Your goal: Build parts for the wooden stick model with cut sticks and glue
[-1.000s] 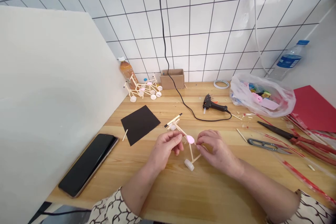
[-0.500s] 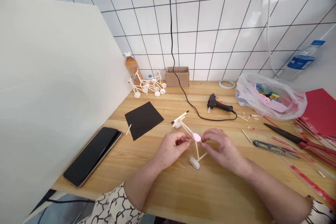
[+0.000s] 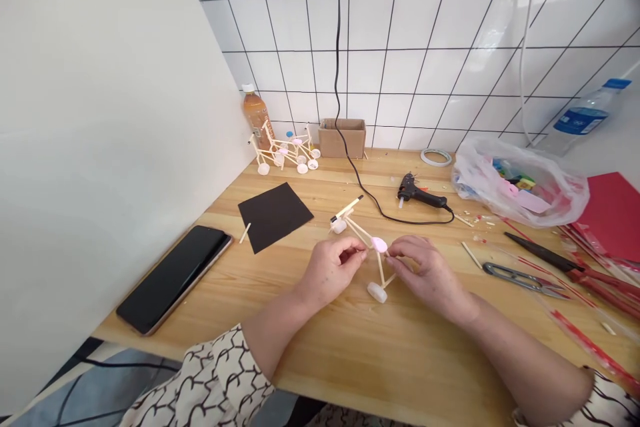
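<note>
The small stick bike (image 3: 381,268) is in the middle of the wood table (image 3: 350,360), between the two hands. The left hand (image 3: 334,270) has its thumb and finger pinched on the bike, just left of the pink seat (image 3: 379,244). The right hand (image 3: 425,270) pinches it on the right side, close under the seat. The fingers hide just which bits they hold. One whitish wheel (image 3: 377,292) is at the near end. The other wheel (image 3: 339,225) is at the far left end, under a handlebar (image 3: 347,209) with black tips.

More little stick bikes (image 3: 283,152) stand at the far left, by a bottle of orange-brown drink (image 3: 256,117). A cardboard box (image 3: 350,140) is to their right. Nearer on the left are a black square sheet (image 3: 275,217), with a short stick (image 3: 245,233) at its left edge, and a phone (image 3: 173,280). On the right are a black glue gun (image 3: 423,196), a roll of tape (image 3: 436,157), a clear plastic bag (image 3: 565,200) with bright bits, gray snips (image 3: 523,278) and red-handled pliers (image 3: 595,277).
</note>
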Tool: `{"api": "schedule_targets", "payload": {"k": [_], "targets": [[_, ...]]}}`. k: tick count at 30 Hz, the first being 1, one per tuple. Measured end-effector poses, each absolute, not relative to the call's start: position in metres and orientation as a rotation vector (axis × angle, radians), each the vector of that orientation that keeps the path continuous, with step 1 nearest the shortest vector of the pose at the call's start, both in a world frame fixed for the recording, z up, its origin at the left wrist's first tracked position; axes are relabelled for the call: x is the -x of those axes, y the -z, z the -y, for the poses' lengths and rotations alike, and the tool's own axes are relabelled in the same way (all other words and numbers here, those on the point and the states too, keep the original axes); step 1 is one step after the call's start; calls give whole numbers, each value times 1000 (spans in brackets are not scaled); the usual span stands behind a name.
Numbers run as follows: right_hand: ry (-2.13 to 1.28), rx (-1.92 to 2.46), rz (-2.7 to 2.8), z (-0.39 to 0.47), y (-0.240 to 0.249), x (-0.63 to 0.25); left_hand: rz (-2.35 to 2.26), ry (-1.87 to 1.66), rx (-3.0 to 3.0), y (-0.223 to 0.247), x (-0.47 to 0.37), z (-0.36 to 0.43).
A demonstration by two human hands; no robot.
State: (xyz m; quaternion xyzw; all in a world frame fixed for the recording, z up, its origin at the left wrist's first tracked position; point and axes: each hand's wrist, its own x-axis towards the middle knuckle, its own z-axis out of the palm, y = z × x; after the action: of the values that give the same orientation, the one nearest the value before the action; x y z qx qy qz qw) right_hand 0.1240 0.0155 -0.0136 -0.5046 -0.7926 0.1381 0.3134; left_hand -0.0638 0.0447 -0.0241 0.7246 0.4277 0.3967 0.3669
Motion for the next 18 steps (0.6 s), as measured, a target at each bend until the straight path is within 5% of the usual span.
{"api": "schedule_targets", "payload": {"k": [18], "targets": [[-271,1402,1927,-22,4,-135,-1148,-1010,-2109,26,69,-51]]}}
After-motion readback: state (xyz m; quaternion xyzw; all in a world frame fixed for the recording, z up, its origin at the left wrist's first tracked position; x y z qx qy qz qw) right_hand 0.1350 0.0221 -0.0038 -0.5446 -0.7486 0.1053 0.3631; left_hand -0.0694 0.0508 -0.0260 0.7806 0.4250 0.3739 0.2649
